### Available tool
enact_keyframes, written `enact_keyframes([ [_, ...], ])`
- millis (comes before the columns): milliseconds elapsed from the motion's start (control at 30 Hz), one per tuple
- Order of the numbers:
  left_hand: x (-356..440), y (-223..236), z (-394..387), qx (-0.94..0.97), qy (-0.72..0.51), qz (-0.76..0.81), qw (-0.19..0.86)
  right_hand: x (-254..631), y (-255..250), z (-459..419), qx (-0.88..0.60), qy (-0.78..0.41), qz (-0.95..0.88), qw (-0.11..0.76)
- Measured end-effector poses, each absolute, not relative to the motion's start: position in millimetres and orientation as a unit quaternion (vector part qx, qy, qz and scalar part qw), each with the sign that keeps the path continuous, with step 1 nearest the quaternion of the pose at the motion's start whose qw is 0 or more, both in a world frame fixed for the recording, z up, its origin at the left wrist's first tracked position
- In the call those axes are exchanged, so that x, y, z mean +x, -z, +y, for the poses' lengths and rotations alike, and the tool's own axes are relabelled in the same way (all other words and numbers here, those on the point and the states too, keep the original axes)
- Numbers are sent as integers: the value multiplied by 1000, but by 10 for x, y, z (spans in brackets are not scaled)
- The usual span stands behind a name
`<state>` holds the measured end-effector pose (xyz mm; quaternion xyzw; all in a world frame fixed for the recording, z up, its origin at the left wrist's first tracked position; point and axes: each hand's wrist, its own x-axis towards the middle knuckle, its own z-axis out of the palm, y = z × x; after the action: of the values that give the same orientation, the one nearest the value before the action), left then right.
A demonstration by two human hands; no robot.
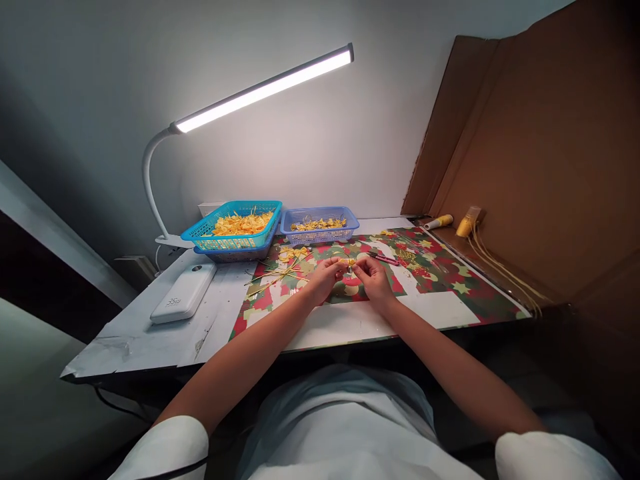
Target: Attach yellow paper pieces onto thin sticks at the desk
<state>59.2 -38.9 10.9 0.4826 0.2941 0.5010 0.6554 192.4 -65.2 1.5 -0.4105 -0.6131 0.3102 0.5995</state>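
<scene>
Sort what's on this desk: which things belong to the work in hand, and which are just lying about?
In use: small yellow piece pinched between left hand and right hand; loose yellow pieces and strands; turquoise basket and blue basket of yellow pieces.

Lying about: white power bank; pink-handled tool; yellow spool; desk lamp.

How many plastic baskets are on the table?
2: a teal basket at the back left near the lamp, and a blue basket right beside it.
</scene>
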Motion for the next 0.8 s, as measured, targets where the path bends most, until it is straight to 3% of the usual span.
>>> enact_keyframes([
  [267,547,-163,-434,617,-538,301,490,1953,28,-618,-421,-333,-592,602],
  [700,527,-125,-414,717,-504,354,325,1934,111,-574,-438,-329,-594,590],
  [800,528,-103,-393,733,-500,360,288,1936,80,-596,-468,-276,-591,597],
])
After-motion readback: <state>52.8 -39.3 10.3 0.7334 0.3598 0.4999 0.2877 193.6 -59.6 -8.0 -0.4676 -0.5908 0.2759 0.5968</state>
